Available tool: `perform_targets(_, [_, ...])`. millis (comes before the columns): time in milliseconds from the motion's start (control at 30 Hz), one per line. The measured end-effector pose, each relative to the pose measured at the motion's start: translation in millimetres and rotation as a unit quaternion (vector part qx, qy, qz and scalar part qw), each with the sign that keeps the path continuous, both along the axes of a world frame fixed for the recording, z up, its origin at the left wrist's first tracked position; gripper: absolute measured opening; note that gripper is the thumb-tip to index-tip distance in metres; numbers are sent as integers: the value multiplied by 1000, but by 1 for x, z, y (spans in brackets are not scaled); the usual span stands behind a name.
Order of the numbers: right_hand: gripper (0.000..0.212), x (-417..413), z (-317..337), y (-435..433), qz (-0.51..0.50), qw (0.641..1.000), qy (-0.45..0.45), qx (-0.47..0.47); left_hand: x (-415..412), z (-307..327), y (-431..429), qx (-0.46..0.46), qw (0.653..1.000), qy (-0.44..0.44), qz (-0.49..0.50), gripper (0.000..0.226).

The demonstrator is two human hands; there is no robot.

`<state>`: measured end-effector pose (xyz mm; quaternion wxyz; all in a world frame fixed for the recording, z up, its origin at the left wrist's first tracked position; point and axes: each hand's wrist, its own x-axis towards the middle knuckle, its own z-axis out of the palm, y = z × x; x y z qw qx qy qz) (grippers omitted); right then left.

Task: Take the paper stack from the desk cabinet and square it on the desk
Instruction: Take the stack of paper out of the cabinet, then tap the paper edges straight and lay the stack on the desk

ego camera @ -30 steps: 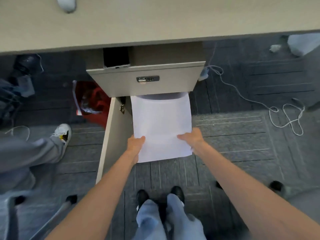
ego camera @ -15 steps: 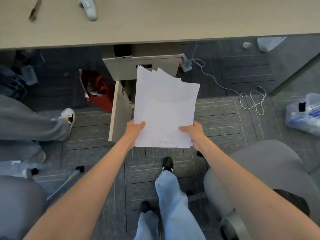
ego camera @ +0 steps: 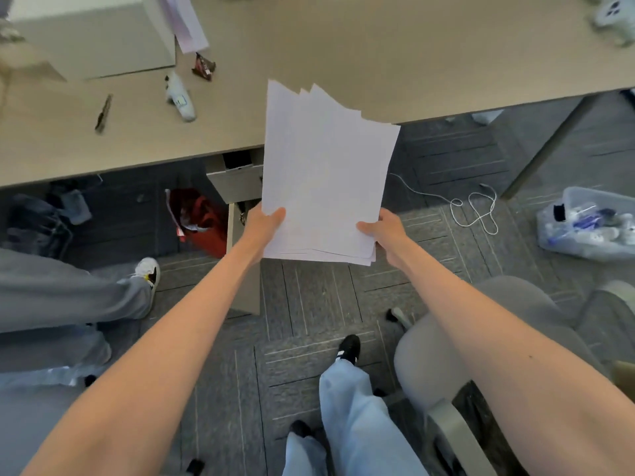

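A white paper stack [ego camera: 326, 173] hangs in the air, its sheets fanned unevenly at the far edge. My left hand [ego camera: 266, 219] grips its near left corner and my right hand [ego camera: 386, 230] grips its near right corner. The far end of the stack reaches over the front edge of the beige desk [ego camera: 395, 56]. Below the desk stands the desk cabinet [ego camera: 237, 182], partly hidden behind the paper, with its lower door [ego camera: 242, 269] swung open toward me.
On the desk lie a white device [ego camera: 180, 97], a dark pen-like item [ego camera: 103, 113], a snack wrapper [ego camera: 203, 66] and a grey box [ego camera: 96, 36]. Another person's legs [ego camera: 68, 297] are at left, a grey chair [ego camera: 457, 341] at right, a plastic bin [ego camera: 589, 225] and cable on the floor.
The paper stack came out of the cabinet and rose up to desk height, held by both hands. My view lifted, so more of the desk top shows.
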<state>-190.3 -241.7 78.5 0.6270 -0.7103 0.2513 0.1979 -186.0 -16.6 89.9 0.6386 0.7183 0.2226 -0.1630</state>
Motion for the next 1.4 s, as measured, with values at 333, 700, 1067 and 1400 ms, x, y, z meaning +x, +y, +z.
perform_targets(333, [38, 139, 26, -55, -12, 995, -66, -78, 139, 24, -44, -54, 997, 5, -56, 48])
perform_targets(700, [41, 281, 50, -54, -47, 996, -70, -37, 293, 42, -23, -64, 988, 42, -138, 45])
perform_targets(1067, [44, 410, 66, -85, -13, 996, -59, 60, 454, 70, -27, -215, 968, 24, -130, 41])
perform_targets(1400, [46, 512, 57, -157, 61, 995, -56, 49, 512, 65, -100, -200, 980, -19, -3, 47])
